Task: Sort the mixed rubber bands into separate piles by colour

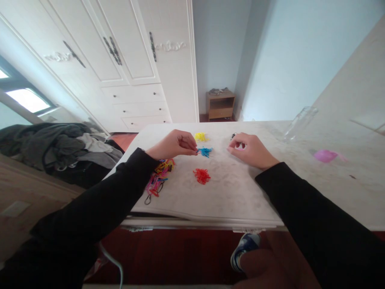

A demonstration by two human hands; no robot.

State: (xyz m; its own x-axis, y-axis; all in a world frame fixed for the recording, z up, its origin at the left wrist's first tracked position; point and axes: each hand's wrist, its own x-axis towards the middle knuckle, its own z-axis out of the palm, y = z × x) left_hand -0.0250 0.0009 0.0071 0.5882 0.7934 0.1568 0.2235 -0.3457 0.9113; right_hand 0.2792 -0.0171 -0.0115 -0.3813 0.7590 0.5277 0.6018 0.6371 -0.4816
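My left hand (pixel 180 143) is closed in a pinch at the left edge of a pile of blue rubber bands (pixel 206 152). A small rubber band shows at its fingertips; its colour is hard to make out. My right hand (pixel 248 149) is pinched too, above the table to the right, and whatever it holds, if anything, is too small to see. Behind it, black bands (pixel 233 136) show partly, and a bit of pink shows through its curled fingers. Yellow bands (pixel 201 137) lie beyond the blue ones, red bands (pixel 201 176) nearer me. Mixed-colour bands (pixel 157 178) lie below my left wrist.
On the right of the white table (pixel 234 196) are a clear glass jar (pixel 300 122) and a deflated pink balloon-like thing (pixel 325 155). Dark clothes (pixel 60 152) are heaped beyond its left edge. A white wardrobe (pixel 132 48) and a small wooden cabinet (pixel 221 106) stand behind.
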